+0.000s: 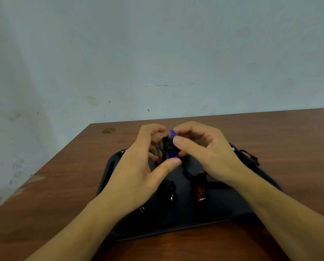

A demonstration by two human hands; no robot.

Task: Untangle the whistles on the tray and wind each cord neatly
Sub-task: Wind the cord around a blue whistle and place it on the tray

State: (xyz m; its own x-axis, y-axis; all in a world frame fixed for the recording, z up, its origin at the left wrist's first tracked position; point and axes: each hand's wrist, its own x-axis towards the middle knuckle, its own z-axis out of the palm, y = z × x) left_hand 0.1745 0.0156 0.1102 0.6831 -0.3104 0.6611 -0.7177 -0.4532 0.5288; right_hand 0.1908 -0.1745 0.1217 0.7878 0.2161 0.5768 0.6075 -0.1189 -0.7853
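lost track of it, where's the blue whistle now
In the head view, the blue whistle is held between both hands above the black tray's far middle.

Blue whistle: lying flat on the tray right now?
No, the blue whistle is held up above the tray, with black cord wound round its middle, between the left hand and the right hand.

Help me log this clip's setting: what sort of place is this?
Probably a plain indoor room with a work table, not a kitchen or workshop. A scuffed, bare pale wall rises behind a brown wooden table, which holds a black tray of whistles.
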